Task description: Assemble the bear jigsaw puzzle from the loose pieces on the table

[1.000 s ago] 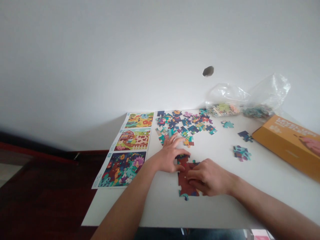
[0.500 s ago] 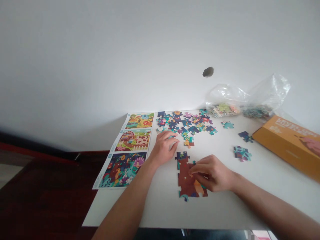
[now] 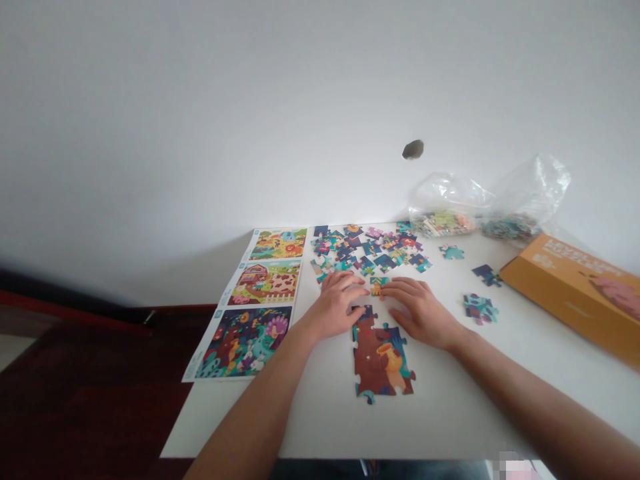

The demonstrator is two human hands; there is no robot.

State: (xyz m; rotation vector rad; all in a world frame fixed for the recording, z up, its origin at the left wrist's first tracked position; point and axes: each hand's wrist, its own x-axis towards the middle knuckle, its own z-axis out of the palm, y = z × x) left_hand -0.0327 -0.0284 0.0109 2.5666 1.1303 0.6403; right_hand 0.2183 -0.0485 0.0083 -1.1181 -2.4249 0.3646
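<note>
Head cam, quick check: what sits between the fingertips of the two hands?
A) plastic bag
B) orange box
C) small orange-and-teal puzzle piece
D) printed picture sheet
C: the small orange-and-teal puzzle piece lies between the left hand and the right hand, above the assembled puzzle section.

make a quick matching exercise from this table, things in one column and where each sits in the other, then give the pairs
Things
1. joined puzzle section
2. orange box
3. clear plastic bag
4. printed picture sheet

Places
a. along the left edge of the table
b. just nearer the person than the left hand and right hand
c. at the right edge of the table
d. at the back of the table

Pairs: 1b, 2c, 3d, 4a
</note>
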